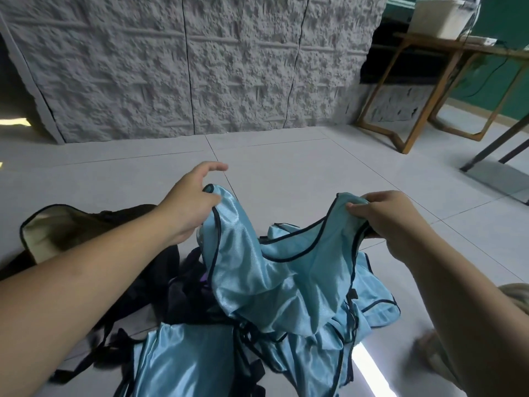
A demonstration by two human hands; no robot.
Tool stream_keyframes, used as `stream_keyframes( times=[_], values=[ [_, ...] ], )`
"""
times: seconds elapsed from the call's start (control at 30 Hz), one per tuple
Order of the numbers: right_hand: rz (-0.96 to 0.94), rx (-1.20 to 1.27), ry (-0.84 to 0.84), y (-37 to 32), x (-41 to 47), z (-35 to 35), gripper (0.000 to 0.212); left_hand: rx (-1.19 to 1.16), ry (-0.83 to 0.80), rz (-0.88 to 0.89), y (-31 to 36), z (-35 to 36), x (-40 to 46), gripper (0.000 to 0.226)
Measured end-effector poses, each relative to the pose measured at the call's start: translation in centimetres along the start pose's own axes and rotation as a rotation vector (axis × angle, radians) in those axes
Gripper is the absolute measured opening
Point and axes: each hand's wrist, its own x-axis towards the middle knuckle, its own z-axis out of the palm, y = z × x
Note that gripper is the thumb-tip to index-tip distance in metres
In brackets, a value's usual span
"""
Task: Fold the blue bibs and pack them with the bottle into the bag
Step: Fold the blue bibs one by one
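A shiny light-blue bib (257,282) with dark trim hangs between my hands above the tiled floor. My left hand (191,202) pinches one shoulder strap, and my right hand (392,216) grips the other strap. More blue bibs (183,362) lie crumpled in a heap beneath it. A black bag (57,224) with a pale lining lies open on the floor at the left, partly behind my left forearm. Its black straps (86,359) trail over the tiles. No bottle shows in this view.
A grey textured wall panel (186,67) stands ahead. A wooden-framed table (429,81) holding a white box (438,18) sits at the back right, with dark metal legs (492,147) nearer. The floor is light grey tile (286,173).
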Motion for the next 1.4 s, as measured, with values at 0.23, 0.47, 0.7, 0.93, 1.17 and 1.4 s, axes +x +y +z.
stream_keyframes(
  times=[0.23,0.47,0.7,0.93,1.17,1.4],
  values=[
    [0.055,0.092,-0.088,-1.6,-1.4,1.8,0.008,-0.006,-0.050,0.032,1.2,2.7,-1.5,0.043],
    [0.056,0.189,-0.247,-3.8,-4.2,5.7,0.014,0.100,-0.174,0.089,3.6,6.5,-3.8,0.056],
    [0.199,0.577,-0.573,-5.2,-5.6,6.7,0.046,-0.101,-0.410,0.158,3.2,6.5,-4.1,0.057],
    [-0.057,0.472,-0.460,-4.8,-4.4,5.0,0.026,0.034,-0.227,0.328,4.0,4.9,-3.1,0.062],
    [-0.313,0.387,-0.687,-1.9,-2.7,5.5,0.063,-0.257,-0.281,0.319,7.8,3.9,-2.9,0.049],
    [-0.430,0.525,-0.424,-7.9,-4.0,4.6,0.020,-0.272,-0.278,0.508,14.8,2.4,-1.7,0.043]
  ],
)
